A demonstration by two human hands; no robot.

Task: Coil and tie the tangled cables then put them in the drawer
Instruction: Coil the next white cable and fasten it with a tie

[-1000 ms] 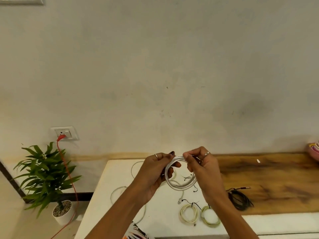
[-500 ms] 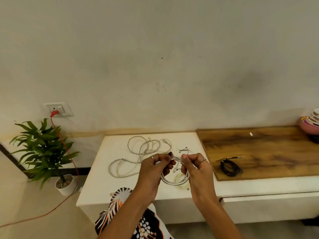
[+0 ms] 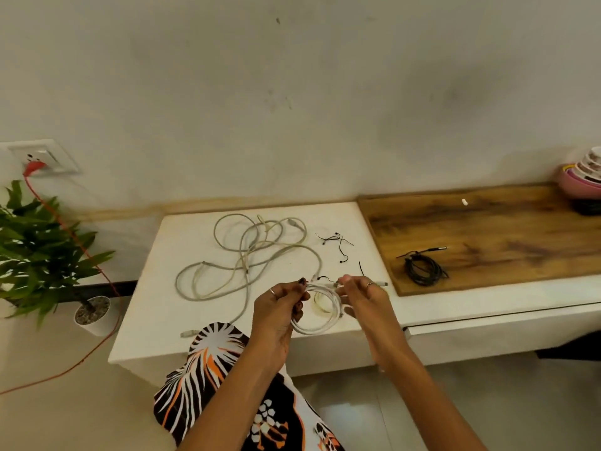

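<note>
A coiled white cable (image 3: 320, 323) hangs between both hands above the front edge of the white table (image 3: 156, 288). My left hand (image 3: 281, 307) grips the coil's left side. My right hand (image 3: 361, 299) pinches its top right, where a thin black tie (image 3: 325, 278) crosses the coil. A loose tangle of grey cable (image 3: 247, 255) lies spread on the table behind. Several black ties (image 3: 336, 244) lie to its right. A coiled black cable (image 3: 422, 270) rests on the wooden board (image 3: 504, 236). A yellowish coil (image 3: 317, 301) shows through the held loop.
A drawer front (image 3: 507, 327) runs under the board at right. Stacked pink bowls (image 3: 582, 177) sit at the far right. A potted plant (image 3: 42, 252) stands on the floor at left, with a red cord (image 3: 97, 265) running from a wall socket (image 3: 42, 157).
The view has tilted down and the table now shows in full. Both hands with the white coil have come lower, toward the table's front edge; the grip on the coil is the same.
</note>
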